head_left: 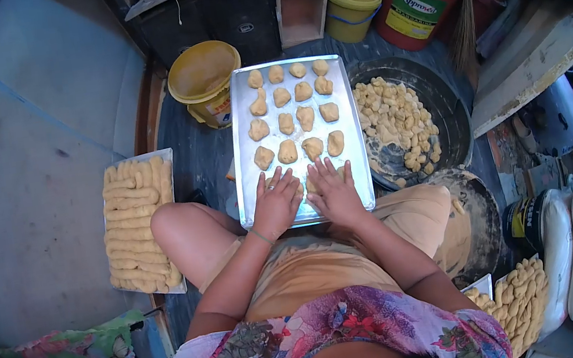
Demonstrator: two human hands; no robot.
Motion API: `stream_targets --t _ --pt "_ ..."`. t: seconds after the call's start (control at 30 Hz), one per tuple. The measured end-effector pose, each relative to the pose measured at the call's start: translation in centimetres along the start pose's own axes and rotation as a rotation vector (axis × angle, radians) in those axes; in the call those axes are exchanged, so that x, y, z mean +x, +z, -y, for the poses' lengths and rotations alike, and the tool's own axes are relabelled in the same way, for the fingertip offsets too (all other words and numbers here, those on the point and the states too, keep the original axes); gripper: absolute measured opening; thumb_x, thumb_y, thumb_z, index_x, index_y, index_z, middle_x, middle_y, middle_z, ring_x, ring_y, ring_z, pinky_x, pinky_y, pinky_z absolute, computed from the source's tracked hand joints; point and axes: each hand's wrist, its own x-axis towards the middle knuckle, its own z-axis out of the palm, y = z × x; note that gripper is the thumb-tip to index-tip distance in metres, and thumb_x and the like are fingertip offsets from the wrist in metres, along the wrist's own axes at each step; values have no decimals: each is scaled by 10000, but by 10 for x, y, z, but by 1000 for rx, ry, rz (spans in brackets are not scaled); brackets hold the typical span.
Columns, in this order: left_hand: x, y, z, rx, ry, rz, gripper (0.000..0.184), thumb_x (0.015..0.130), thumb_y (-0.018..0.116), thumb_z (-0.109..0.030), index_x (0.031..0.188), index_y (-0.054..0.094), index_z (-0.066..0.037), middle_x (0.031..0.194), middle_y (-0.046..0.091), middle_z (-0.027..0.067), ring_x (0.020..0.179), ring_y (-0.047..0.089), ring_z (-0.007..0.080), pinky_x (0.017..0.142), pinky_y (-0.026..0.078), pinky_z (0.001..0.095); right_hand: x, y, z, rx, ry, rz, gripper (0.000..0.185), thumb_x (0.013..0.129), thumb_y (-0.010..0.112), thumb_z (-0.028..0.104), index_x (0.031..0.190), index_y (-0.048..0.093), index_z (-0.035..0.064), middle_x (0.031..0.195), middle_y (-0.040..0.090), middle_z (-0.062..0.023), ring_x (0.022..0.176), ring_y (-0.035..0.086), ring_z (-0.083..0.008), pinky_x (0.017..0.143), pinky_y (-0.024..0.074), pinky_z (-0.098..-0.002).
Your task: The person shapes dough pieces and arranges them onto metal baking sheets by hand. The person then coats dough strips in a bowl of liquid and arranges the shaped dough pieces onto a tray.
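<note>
A metal baking tray (243, 134) lies in front of me, its near edge at my lap. Rows of dough pieces (287, 152) rest on it, roughly rounded and spaced apart. Over the nearest row, my left hand (278, 201) lies flat with fingers stretched out, covering dough on the left side. Beside it, my right hand (334, 193) is flat too, its fingers spread over dough on the right. Both palms face down, and the dough under them is mostly hidden.
To the right, a large dark basin (456, 111) holds many small dough lumps (398, 115). A yellow bucket (205, 80) stands behind the tray's left corner. Trays of shaped dough lie at left (136, 226) and lower right (522, 300). Margarine buckets (416, 7) stand at the back.
</note>
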Motion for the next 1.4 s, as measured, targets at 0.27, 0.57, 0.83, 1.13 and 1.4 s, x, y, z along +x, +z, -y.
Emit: stream_targets --t 0.27,0.57,0.83,1.13,1.4 --pt "60 2 2 122 -93 -158 588 972 472 -418 1430 428 -51 1522 322 209 1440 242 357 1166 132 538 59 1 -29 -55 62 -151 659 961 480 433 1485 328 64 1563 241 -199 1461 193 -350 1156 65 -589" --pt "64 24 25 136 -176 11 751 963 426 -513 1499 264 -13 1563 235 206 1473 135 360 1175 39 540 62 12 -36 -107 129 81 662 980 367 509 1536 227 178 1585 214 -149 1484 130 -311 1145 11 -622" --pt "42 1 100 -319 -575 -346 653 978 502 -376 1478 313 0 1546 236 248 1457 165 377 1176 105 488 59 -4 -87 218 380 -310 702 977 459 425 1527 212 65 1581 170 -215 1480 121 -345 1152 -11 -589" --pt "40 29 143 -891 -680 -349 499 931 607 -239 1316 520 66 1218 626 228 1109 608 272 966 442 320 71 8 -106 206 444 -100 715 982 441 447 1523 197 49 1553 188 -275 1433 226 -411 1137 241 -475" --pt "58 53 165 -1238 -801 -407 481 959 564 -352 1199 605 63 1115 669 172 1004 635 251 880 478 330 69 20 -118 292 465 -207 796 968 498 461 1500 182 -40 1512 264 -309 1390 330 -396 1122 288 -402"
